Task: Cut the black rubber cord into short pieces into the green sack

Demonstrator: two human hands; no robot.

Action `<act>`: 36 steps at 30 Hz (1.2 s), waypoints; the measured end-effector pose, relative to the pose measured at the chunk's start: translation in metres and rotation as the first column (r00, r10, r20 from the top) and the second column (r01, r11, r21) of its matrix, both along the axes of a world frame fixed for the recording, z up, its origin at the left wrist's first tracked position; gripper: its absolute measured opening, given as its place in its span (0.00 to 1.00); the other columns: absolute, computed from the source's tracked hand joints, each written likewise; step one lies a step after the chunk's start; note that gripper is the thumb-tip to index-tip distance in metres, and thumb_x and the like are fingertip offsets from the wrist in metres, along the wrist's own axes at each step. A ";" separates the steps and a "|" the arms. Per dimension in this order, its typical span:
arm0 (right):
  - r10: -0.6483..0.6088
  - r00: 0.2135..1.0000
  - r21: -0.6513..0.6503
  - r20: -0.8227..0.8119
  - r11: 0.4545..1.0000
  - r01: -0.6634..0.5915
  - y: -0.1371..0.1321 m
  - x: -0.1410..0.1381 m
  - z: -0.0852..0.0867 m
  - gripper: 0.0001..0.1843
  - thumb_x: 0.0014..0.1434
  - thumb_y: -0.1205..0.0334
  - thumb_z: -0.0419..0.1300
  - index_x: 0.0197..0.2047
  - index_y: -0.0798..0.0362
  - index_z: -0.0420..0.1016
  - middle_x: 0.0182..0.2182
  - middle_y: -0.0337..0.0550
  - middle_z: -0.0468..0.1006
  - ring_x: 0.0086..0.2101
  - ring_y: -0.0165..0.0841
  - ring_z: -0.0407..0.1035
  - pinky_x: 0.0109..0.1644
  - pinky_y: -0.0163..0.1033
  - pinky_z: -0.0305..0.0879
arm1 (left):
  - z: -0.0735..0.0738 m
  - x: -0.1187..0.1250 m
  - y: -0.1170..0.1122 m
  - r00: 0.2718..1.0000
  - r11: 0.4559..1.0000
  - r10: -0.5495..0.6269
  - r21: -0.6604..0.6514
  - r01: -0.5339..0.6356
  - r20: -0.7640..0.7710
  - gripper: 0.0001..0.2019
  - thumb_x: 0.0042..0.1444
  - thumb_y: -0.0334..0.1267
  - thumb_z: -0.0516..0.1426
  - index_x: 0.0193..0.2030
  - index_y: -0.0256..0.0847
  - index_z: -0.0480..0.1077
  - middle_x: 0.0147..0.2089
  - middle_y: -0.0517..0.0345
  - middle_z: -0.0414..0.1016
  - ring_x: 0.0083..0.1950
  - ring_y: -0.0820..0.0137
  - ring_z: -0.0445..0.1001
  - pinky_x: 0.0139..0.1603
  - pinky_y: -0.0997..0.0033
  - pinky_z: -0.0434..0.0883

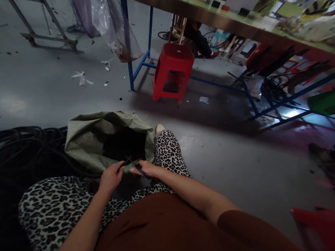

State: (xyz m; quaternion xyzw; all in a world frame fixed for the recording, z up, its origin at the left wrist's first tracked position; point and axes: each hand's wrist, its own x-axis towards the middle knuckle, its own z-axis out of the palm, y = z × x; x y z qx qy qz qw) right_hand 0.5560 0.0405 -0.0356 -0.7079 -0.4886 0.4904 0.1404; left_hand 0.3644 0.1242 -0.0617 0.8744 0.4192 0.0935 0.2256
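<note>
My right hand (147, 167) is closed round the dark handles of a pair of scissors (143, 171), whose thin blades point left toward my other hand. A small black piece (124, 164), too dark to name, is pinched between the fingers of my left hand (111, 178). Both hands are close together over the near rim of an open grey-green sack (85, 137). Inside the sack lies a black mass whose contents I cannot make out. My legs in leopard-print trousers are on either side of the sack.
Black tubing or cable (29, 144) is heaped on the floor at left. A red stool (176, 59) stands by a blue-legged workbench (224, 26) ahead. Plastic bags (99, 12) hang at the bench's left end. Another red plastic object (322, 227) is at right. A person's leg (203, 42) shows behind the bench.
</note>
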 end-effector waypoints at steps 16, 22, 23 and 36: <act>-0.030 0.991 -0.021 0.127 0.999 0.033 0.009 -0.014 -0.020 0.18 0.55 0.52 0.62 0.42 0.58 0.79 0.35 0.47 0.79 0.35 0.34 0.73 0.30 0.30 0.58 | -0.009 0.006 -0.002 0.990 0.989 0.036 -0.134 -0.055 -0.138 0.19 0.61 0.40 0.48 0.56 0.39 0.69 0.50 0.48 0.76 0.48 0.65 0.75 0.50 0.66 0.70; 0.052 0.987 -0.070 0.151 0.997 -0.041 0.009 -0.013 -0.021 0.18 0.57 0.53 0.60 0.42 0.58 0.79 0.37 0.49 0.80 0.37 0.37 0.74 0.31 0.31 0.59 | -0.010 0.007 -0.003 0.985 0.986 0.019 -0.159 -0.046 -0.172 0.18 0.61 0.39 0.49 0.54 0.40 0.70 0.50 0.48 0.77 0.48 0.64 0.75 0.50 0.66 0.70; 0.064 0.985 -0.077 0.161 0.996 -0.052 0.009 -0.013 -0.020 0.18 0.57 0.53 0.60 0.41 0.58 0.80 0.37 0.50 0.80 0.37 0.38 0.74 0.31 0.31 0.60 | -0.009 0.007 -0.003 0.983 0.986 0.016 -0.163 -0.046 -0.182 0.18 0.61 0.39 0.49 0.54 0.40 0.71 0.50 0.47 0.77 0.48 0.64 0.75 0.50 0.65 0.70; -0.057 0.996 -0.115 0.067 0.991 0.064 0.008 -0.009 0.000 0.24 0.55 0.46 0.62 0.42 0.59 0.78 0.33 0.47 0.79 0.32 0.35 0.73 0.31 0.31 0.65 | -0.002 0.007 0.000 0.978 0.973 0.108 -0.182 -0.140 -0.177 0.19 0.61 0.40 0.48 0.55 0.38 0.69 0.50 0.47 0.77 0.48 0.63 0.76 0.48 0.66 0.70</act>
